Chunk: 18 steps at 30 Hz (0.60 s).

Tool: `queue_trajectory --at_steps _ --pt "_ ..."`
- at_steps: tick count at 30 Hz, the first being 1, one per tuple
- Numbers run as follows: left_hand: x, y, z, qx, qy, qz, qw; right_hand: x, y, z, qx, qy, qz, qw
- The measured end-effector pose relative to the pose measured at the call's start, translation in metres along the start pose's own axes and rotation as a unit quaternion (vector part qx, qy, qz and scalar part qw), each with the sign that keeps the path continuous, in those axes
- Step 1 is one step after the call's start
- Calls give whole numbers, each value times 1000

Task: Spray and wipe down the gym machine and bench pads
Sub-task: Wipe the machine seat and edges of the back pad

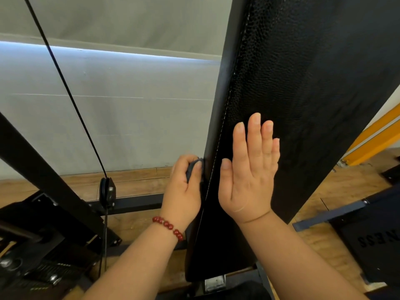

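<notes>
Pad [303, 83], black, upright, centre right and near. Left hand [184, 191] clamped on dark cloth [193, 167], pressed to left edge of pad beside the seam [218, 144], for wiping. Right hand [249, 174] flat, fingers [255, 131] straight, on pad face, probably bracing against that push. Hands apart.

Left hand [184, 187] and right hand [249, 176]: both bare, on bare forearms, fingernails short and plain. Worn: one bracelet [168, 227] of round, glossy dark-red beads in a single strand, on the wrist just behind the left hand.
</notes>
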<state>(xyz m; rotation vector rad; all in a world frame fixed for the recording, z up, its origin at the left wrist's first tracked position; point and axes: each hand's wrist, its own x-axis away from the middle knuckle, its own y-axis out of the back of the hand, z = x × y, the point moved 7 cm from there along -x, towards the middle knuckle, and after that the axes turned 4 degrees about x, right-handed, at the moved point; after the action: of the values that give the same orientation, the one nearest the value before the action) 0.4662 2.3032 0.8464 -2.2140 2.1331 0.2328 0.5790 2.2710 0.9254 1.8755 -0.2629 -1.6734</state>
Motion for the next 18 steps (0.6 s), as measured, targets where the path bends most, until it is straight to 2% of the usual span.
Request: queue_trajectory --at_steps 6,13,18 --pt "-15 3 -57 41 -107 -42 993 2 1 -1 -7 3 2 1000" --pt "1 -1 -12 28 -10 -21 999 5 0 -2 -3 25 8 1000" --pt "-10 5 -73 15 -146 -79 986 6 -1 -1 3 28 9 1000"
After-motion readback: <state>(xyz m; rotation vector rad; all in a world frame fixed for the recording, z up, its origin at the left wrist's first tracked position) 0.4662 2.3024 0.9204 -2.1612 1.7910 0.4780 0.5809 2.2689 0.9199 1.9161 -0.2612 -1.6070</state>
